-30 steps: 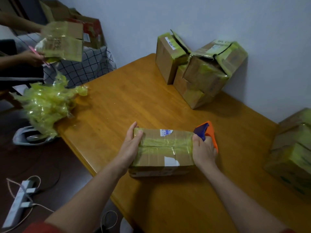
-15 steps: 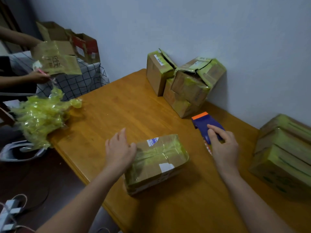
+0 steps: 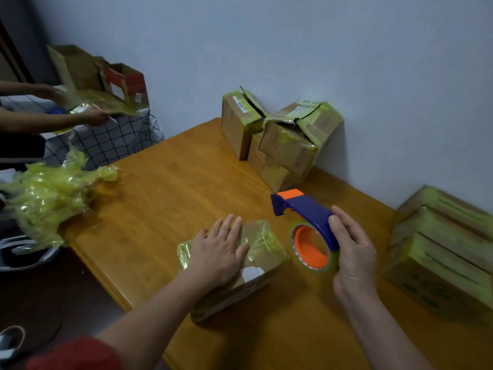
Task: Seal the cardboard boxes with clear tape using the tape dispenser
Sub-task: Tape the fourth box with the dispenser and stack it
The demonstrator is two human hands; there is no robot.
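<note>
Dispenser (image 3: 306, 212) lifted since before, right hand (image 3: 352, 252) gripping; left hand (image 3: 221, 252) flat on box (image 3: 264, 249).

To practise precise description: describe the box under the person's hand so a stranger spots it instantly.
On the wooden table, near its front edge, the box lies under the left hand, beside the blue tape dispenser. Unlike the stacked boxes by the wall, it lies alone.

A honey-coloured wooden table (image 3: 170, 188) is set against a plain, pale grey-blue wall (image 3: 320, 49). A dark floor (image 3: 53, 289) is seen left of the table, and a white, black-gridded cloth (image 3: 106, 140) is draped beyond its far-left corner. The room is dimly lit.
</note>
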